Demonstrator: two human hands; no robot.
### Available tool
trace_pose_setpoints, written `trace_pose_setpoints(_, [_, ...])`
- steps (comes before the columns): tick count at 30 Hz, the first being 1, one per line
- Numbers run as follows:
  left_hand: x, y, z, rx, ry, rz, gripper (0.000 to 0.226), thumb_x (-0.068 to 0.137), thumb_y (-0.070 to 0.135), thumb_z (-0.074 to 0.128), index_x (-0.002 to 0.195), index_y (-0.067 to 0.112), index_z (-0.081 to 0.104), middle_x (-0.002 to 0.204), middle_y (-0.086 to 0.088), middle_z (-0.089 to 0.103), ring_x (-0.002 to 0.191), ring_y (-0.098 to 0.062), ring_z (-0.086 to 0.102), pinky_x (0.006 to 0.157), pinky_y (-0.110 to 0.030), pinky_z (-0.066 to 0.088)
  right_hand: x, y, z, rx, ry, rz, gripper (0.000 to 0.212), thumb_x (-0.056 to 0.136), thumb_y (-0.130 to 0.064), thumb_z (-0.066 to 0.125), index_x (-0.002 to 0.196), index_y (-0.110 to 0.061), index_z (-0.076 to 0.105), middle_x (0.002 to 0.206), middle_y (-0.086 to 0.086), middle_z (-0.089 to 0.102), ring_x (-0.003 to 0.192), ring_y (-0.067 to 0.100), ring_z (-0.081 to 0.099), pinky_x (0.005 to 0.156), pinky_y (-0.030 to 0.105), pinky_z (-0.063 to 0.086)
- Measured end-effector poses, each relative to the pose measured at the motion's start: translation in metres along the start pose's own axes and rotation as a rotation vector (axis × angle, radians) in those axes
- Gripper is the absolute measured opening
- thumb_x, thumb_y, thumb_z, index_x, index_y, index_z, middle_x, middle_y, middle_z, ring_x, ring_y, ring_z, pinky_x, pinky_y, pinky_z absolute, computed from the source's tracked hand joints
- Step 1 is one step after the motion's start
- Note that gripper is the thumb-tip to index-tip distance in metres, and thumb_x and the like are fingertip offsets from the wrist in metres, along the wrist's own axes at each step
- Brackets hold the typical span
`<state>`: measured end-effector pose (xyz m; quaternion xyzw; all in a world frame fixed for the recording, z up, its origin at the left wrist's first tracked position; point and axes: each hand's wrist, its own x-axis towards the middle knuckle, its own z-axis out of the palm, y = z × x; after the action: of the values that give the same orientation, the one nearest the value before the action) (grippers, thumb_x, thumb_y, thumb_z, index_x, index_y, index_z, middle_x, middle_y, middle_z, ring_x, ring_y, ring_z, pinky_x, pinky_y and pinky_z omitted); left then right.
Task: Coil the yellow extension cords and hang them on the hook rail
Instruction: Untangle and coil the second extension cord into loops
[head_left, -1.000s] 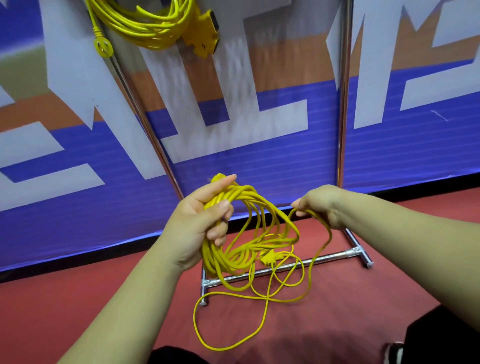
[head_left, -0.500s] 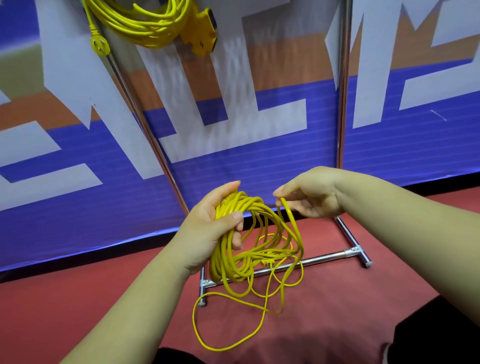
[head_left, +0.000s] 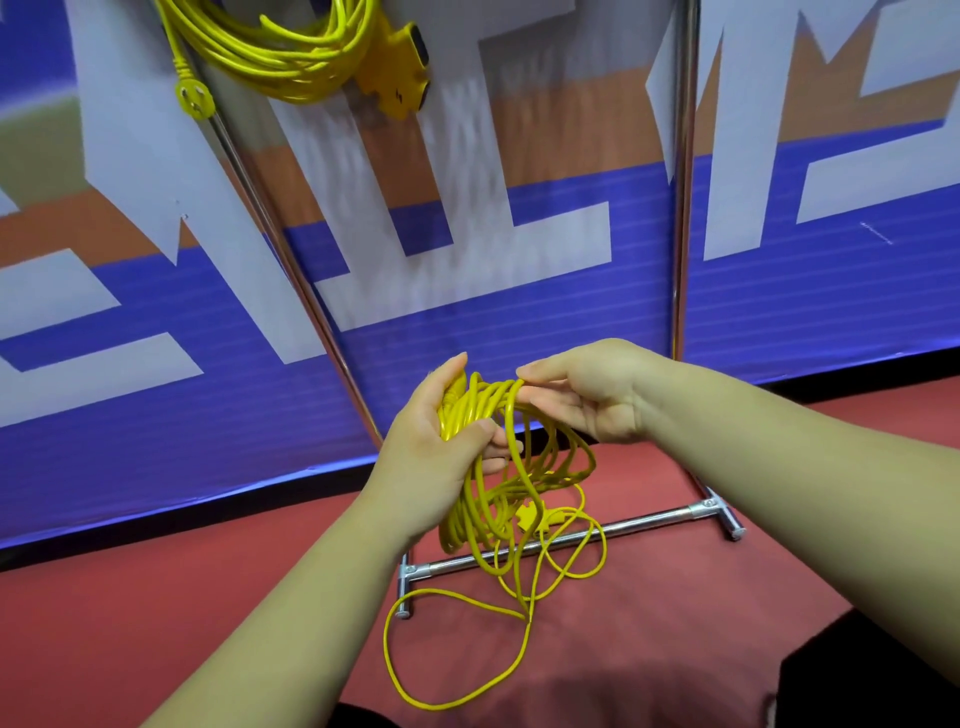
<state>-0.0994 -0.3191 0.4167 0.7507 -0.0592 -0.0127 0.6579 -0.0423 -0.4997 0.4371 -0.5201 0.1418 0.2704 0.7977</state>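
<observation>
Head view: 1 coiled cord (head_left: 291, 57) hangs far left — left hand (head_left: 431, 452) fingers curled round the 2nd coil (head_left: 462, 519), right hand (head_left: 592, 395) pinching a loop (head_left: 511, 415); floor tail (head_left: 387, 649) left to coil.

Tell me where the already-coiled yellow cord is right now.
Head view, top left of centre: the coiled cord hangs by the rack's slanted left pole, plug dangling on its left, socket block on its right, high above the half-coiled cord.

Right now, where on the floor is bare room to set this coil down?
Bare red floor lies left of the rack's base bar, below the banner; a smaller patch sits before the bar's right end. Crowded: mid-bar, where loose cord loops trail.
</observation>
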Motion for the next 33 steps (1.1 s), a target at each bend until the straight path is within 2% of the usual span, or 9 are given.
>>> trace_pose_setpoints(5, [0.002, -0.004, 0.004, -0.099, -0.049, -0.069, 0.063, 0.098, -0.006, 0.052, 0.147, 0.031, 0.036, 0.096, -0.021, 0.075, 0.090, -0.037, 0.075, 0.079, -0.042, 0.060, 0.002, 0.002, 0.005, 0.114, 0.017, -0.034, 0.006, 0.091, 0.004, 0.063, 0.086, 0.006, 0.066, 0.064, 0.013, 0.071, 0.057, 0.016, 0.072, 0.052, 0.021, 0.059])
trace_pose_setpoints(9, [0.003, -0.004, 0.002, -0.233, -0.040, -0.108, 0.056, 0.098, -0.005, 0.052, 0.146, 0.022, 0.042, 0.083, -0.020, 0.070, 0.068, -0.035, 0.072, 0.070, -0.044, 0.062, 0.002, 0.007, 0.008, 0.085, 0.021, -0.047, 0.007, 0.092, 0.005, 0.062, 0.086, 0.004, 0.066, 0.067, 0.013, 0.072, 0.058, 0.016, 0.073, 0.051, 0.021, 0.058])
trace_pose_setpoints(12, [0.003, -0.003, 0.001, -0.364, -0.039, -0.140, 0.049, 0.100, 0.001, 0.052, 0.145, 0.020, 0.044, 0.077, -0.018, 0.064, 0.057, -0.028, 0.063, 0.065, -0.045, 0.061, 0.002, 0.007, 0.006, 0.021, 0.038, -0.127, 0.006, 0.091, 0.006, 0.063, 0.090, 0.001, 0.066, 0.084, 0.015, 0.072, 0.069, 0.019, 0.075, 0.060, 0.024, 0.061])
trace_pose_setpoints(16, [0.002, 0.003, -0.004, -0.437, -0.007, -0.128, 0.057, 0.090, 0.008, 0.061, 0.144, 0.023, 0.046, 0.077, -0.015, 0.061, 0.056, -0.021, 0.056, 0.054, -0.036, 0.055, 0.002, 0.009, -0.006, -0.330, 0.088, -0.318, 0.005, 0.087, -0.001, 0.067, 0.090, -0.005, 0.066, 0.080, 0.011, 0.071, 0.075, 0.018, 0.075, 0.069, 0.026, 0.061])
trace_pose_setpoints(19, [0.003, 0.009, -0.014, -0.440, 0.057, -0.062, 0.075, 0.076, -0.001, 0.066, 0.145, 0.021, 0.046, 0.074, -0.013, 0.058, 0.052, -0.018, 0.054, 0.047, -0.030, 0.050, 0.004, 0.014, -0.022, -0.622, 0.156, -0.481, 0.003, 0.083, -0.002, 0.067, 0.082, -0.005, 0.067, 0.064, 0.009, 0.068, 0.064, 0.017, 0.068, 0.057, 0.024, 0.056])
trace_pose_setpoints(22, [0.005, 0.013, -0.028, -0.473, 0.130, -0.010, 0.067, 0.086, -0.009, 0.056, 0.146, 0.019, 0.045, 0.072, -0.012, 0.059, 0.053, -0.018, 0.057, 0.048, -0.027, 0.051, 0.006, 0.018, -0.033, -0.777, 0.163, -0.592, 0.003, 0.080, -0.006, 0.070, 0.079, -0.004, 0.068, 0.057, 0.004, 0.065, 0.056, 0.013, 0.062, 0.050, 0.022, 0.045])
trace_pose_setpoints(26, [0.003, 0.020, -0.043, -0.495, 0.200, 0.058, 0.056, 0.096, -0.006, 0.049, 0.144, 0.022, 0.046, 0.072, -0.009, 0.059, 0.058, -0.020, 0.064, 0.064, -0.036, 0.060, 0.011, 0.036, -0.040, -0.942, -0.008, -0.463, 0.009, 0.080, -0.010, 0.075, 0.080, -0.005, 0.069, 0.060, 0.004, 0.066, 0.052, 0.010, 0.061, 0.052, 0.023, 0.046])
trace_pose_setpoints(29, [0.002, 0.025, -0.048, -0.524, 0.232, 0.100, 0.053, 0.098, -0.005, 0.047, 0.144, 0.022, 0.047, 0.073, -0.008, 0.055, 0.055, -0.016, 0.058, 0.058, -0.034, 0.058, 0.017, 0.062, -0.040, -1.125, -0.169, -0.276, 0.015, 0.079, -0.011, 0.078, 0.086, -0.006, 0.066, 0.070, 0.004, 0.068, 0.056, 0.008, 0.056, 0.053, 0.021, 0.044])
trace_pose_setpoints(33, [0.000, 0.028, -0.055, -0.593, 0.223, 0.118, 0.053, 0.098, -0.003, 0.047, 0.144, 0.024, 0.047, 0.077, -0.008, 0.052, 0.051, -0.011, 0.047, 0.049, -0.026, 0.048, 0.033, 0.092, -0.030, -1.110, -0.235, -0.235, 0.040, 0.077, -0.011, 0.081, 0.093, -0.017, 0.045, 0.114, 0.009, 0.068, 0.081, 0.015, 0.062, 0.073, 0.031, 0.048])
